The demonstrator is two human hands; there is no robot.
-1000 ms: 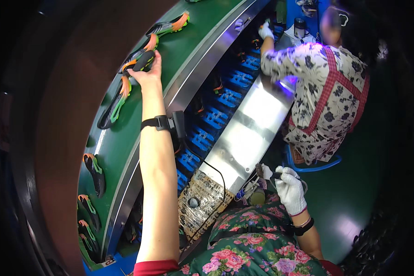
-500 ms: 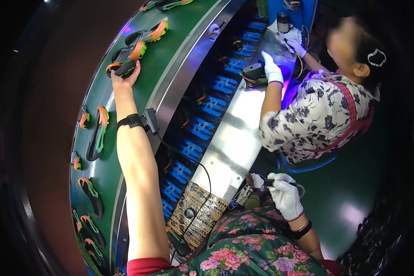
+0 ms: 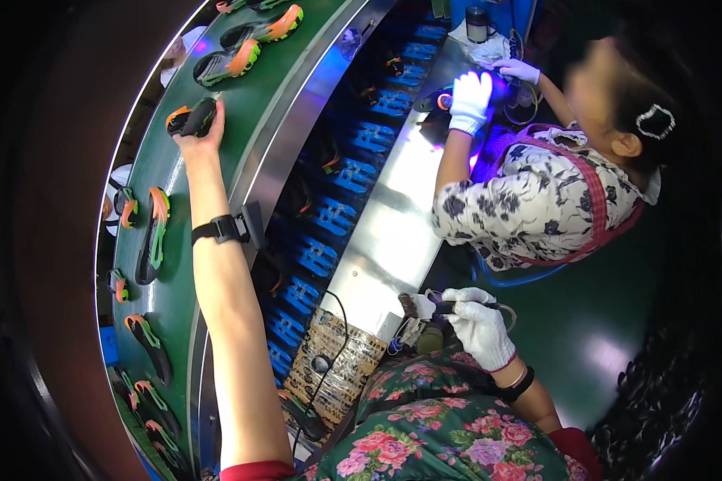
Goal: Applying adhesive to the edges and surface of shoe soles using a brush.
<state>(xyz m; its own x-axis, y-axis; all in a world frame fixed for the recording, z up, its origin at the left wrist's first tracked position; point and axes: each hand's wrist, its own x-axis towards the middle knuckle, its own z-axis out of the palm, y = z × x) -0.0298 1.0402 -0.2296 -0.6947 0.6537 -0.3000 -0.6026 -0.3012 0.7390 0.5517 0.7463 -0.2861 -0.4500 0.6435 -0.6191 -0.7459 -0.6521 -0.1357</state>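
At the far left on the green conveyor belt, my bare left hand (image 3: 203, 143) is closed around a black-and-orange shoe sole (image 3: 191, 120). The sole's underside and its contact with the belt are partly hidden. Low on the right, my gloved right hand (image 3: 481, 329) grips a brush (image 3: 449, 307) by its dark handle. Brown bristles point left, above a small greenish container (image 3: 430, 340) near my lap. Two more orange-and-black soles, one a grey-green sole (image 3: 229, 64), lie on the belt beyond my left hand.
The curved conveyor belt (image 3: 245, 120) carries several soles nearer me. A metal ledge (image 3: 377, 216) runs beside a lower line with blue holders (image 3: 333, 215). Across it a co-worker (image 3: 537, 192) handles a dark shoe piece under violet light. A cable (image 3: 345, 321) crosses the patterned board.
My left hand and its sole now sit apart from the soles beyond, which lie farther up the belt. The co-worker's piece has turned. My right hand still holds the brush.
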